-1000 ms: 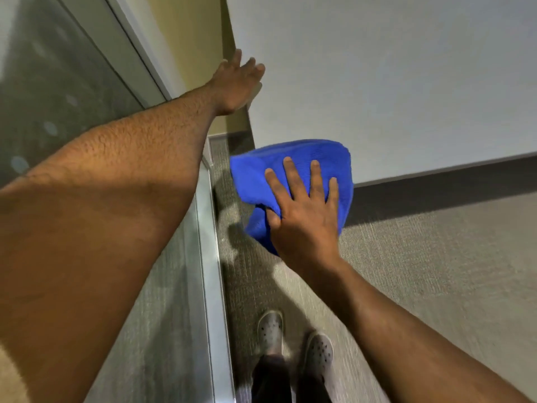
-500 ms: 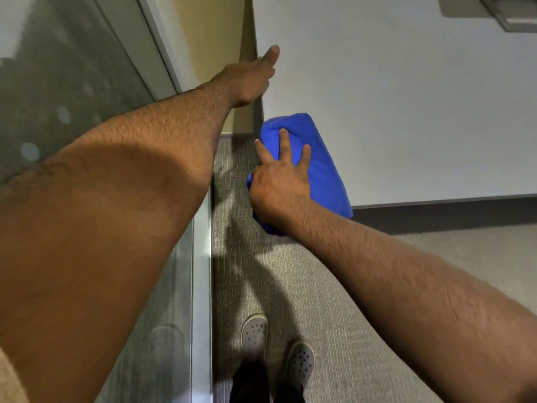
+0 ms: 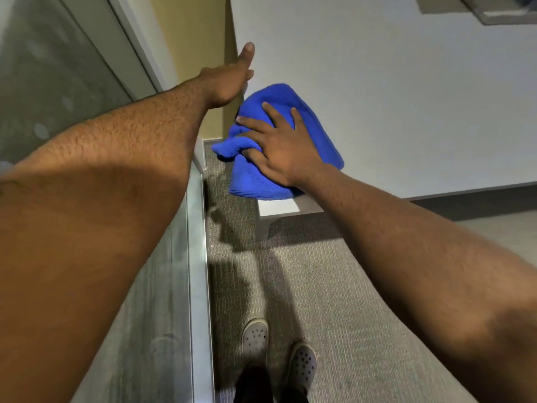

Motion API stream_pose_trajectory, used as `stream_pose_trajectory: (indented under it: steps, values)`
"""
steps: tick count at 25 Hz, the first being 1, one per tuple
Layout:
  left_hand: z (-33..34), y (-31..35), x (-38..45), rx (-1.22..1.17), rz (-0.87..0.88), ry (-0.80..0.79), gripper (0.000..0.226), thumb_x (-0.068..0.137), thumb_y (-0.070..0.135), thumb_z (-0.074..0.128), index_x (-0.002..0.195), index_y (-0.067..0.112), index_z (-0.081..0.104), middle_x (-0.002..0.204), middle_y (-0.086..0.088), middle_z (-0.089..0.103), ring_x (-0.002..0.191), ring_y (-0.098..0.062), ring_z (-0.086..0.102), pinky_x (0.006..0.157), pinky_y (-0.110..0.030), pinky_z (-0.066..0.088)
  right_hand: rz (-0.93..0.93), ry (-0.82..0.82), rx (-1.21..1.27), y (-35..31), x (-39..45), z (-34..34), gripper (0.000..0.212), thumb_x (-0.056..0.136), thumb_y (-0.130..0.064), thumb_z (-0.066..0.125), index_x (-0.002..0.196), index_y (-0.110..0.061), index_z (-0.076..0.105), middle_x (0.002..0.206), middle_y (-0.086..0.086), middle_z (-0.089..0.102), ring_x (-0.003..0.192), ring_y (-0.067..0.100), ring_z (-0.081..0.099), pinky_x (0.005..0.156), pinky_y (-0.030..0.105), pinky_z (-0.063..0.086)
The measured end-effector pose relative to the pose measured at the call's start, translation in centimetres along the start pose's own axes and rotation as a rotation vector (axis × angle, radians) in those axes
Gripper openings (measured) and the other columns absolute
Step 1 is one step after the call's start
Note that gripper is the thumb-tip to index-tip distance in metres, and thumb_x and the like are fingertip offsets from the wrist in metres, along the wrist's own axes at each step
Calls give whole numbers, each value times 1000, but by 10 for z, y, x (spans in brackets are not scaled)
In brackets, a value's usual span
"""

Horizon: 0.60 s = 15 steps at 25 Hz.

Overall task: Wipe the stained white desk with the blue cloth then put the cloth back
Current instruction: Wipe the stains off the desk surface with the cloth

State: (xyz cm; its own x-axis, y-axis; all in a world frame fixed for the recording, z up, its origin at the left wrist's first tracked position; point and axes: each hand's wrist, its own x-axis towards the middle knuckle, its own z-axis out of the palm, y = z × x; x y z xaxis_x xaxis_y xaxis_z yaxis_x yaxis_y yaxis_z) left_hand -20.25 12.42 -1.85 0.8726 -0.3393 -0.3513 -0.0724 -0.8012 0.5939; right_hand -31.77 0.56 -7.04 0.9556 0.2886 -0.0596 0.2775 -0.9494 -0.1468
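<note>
The white desk (image 3: 406, 97) fills the upper right of the head view, seen from above. A crumpled blue cloth (image 3: 279, 97) lies at the desk's near left corner and hangs partly over its edge. My right hand (image 3: 279, 146) presses flat on the cloth, fingers spread and thumb tucked into a fold. My left hand (image 3: 229, 80) grips the desk's left edge just beyond the cloth, thumb up on top, the other fingers hidden behind the edge.
A glass partition (image 3: 58, 82) with a metal frame runs along the left. Grey carpet (image 3: 334, 286) covers the floor, with my two grey clogs (image 3: 279, 353) at the bottom. A grey object (image 3: 499, 10) sits at the desk's far right. A white desk leg foot (image 3: 279, 207) shows below the cloth.
My right hand has slid the cloth along the desk's near left corner and spread flatter on it. My left hand has moved from flat on the desk to gripping its left edge.
</note>
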Motion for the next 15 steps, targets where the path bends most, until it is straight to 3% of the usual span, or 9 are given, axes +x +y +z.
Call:
stream_pose_trajectory:
  steps: [5,8,11,13,15]
  values:
    - [6,-1,7,-38,-9,-27,72,98,62,-1,150,28,35,158,3,30,148,-22,20,122,-44,2,327,52,42,50,-30,-3,53,96,-58,17,148,-46,15,160,-15,11,149,26,3,115,63,2]
    - [14,-9,15,-1,-17,-21,70,97,64,0,154,30,24,161,6,22,150,-23,14,122,-46,0,514,28,44,70,-32,-7,71,85,-76,7,149,-45,5,161,-13,4,149,26,-3,115,63,-1]
    - [14,-12,25,206,19,-45,67,96,63,4,154,31,15,164,7,8,151,-22,5,121,-53,0,564,42,53,76,-28,-11,86,74,-88,3,149,-45,-1,162,-9,-1,149,29,-6,112,67,-2]
    - [16,-12,28,389,61,-93,57,103,46,13,155,23,13,165,-1,5,151,-24,1,118,-59,9,527,15,14,78,-27,-13,90,70,-92,6,147,-47,-3,162,-7,-5,148,31,-8,110,70,-1]
    - [17,-15,33,446,56,-132,70,96,60,16,155,22,9,165,-1,-1,151,-28,1,116,-61,14,489,-19,-27,79,-28,-14,91,68,-94,8,147,-49,-4,162,-6,-8,148,33,-9,108,73,0]
